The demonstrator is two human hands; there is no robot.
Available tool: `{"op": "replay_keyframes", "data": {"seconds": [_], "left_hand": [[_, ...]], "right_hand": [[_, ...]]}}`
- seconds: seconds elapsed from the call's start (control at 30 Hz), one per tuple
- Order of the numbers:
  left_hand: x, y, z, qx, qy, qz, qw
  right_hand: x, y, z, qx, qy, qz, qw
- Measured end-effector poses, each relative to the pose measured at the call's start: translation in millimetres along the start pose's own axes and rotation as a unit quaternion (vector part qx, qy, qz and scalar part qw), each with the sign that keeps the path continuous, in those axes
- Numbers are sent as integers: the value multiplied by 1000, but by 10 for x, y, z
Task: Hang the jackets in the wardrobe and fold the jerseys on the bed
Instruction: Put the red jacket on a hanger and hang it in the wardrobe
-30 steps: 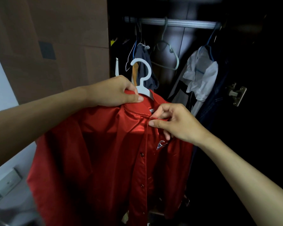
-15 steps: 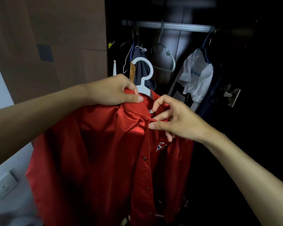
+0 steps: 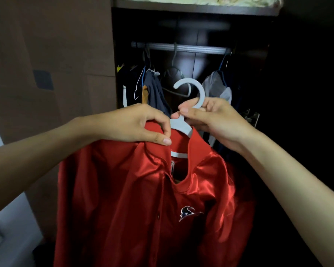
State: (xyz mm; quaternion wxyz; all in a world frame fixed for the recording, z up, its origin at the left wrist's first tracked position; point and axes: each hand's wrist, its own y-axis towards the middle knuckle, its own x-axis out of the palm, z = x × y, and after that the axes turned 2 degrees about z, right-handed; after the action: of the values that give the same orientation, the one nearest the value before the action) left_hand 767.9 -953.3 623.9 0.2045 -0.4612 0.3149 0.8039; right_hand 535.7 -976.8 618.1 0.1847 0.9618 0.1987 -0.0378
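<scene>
Dark wardrobe [image 3: 297, 93] interior fills the head view, its door standing open before me, a brown panel [image 3: 52, 54] to the left and a pale wall [image 3: 0, 218] at the lower left edge. Across the top of the opening runs a metal rail [image 3: 181, 47], and above that a shelf [image 3: 191, 5] holds pale folded cloth. From the rail hang several clothes: a dark blue garment [image 3: 154, 91] with an orange-brown strip beside it on the left, and a white and grey garment [image 3: 216, 89] on a blue hanger to the right. Between them an empty grey hanger [image 3: 174, 74] hangs from the rail.

In front of all this I hold up a shiny red jacket [image 3: 139, 199], already threaded on a white hanger [image 3: 198, 93]. It has a row of dark snaps down the front and a small emblem [image 3: 189, 212] on the chest. The jacket is in mid-air in front of the wardrobe opening, below the rail, and its hook touches nothing there.

My left hand [image 3: 135, 124] grasps the jacket at the collar and left shoulder, thumb and fingers pinched over the red fabric just beside the hanger's neck. My right hand [image 3: 212, 120] grips the white hanger at the base of its hook, thumb in front and fingers curled behind, with the hook curving up above my knuckles. Both hands sit close together, nearly touching at the neck of the hanger.
</scene>
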Motion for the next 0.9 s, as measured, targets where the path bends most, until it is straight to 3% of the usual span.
{"op": "replay_keyframes", "data": {"seconds": [0.13, 0.27, 0.43, 0.6, 0.7, 0.9], "left_hand": [[-35, -91, -138, -10, 21, 26, 999], [-153, -291, -320, -95, -66, -31, 993], [-215, -461, -398, -92, -144, -77, 982], [-334, -475, -219, -75, -189, -16, 979], [-230, -387, -54, -56, -163, 28, 985], [-119, -271, 140, -78, -209, 13, 975]], "right_hand": [[-100, -86, -168, -80, -117, -24, 990], [-159, -162, -313, -145, -267, -40, 952], [-209, -209, -405, -151, -283, -30, 947], [-216, -209, -638, -157, -267, -10, 951], [-166, -211, -716, -150, -282, -25, 947], [-31, -273, -704, -127, -331, -18, 935]]}}
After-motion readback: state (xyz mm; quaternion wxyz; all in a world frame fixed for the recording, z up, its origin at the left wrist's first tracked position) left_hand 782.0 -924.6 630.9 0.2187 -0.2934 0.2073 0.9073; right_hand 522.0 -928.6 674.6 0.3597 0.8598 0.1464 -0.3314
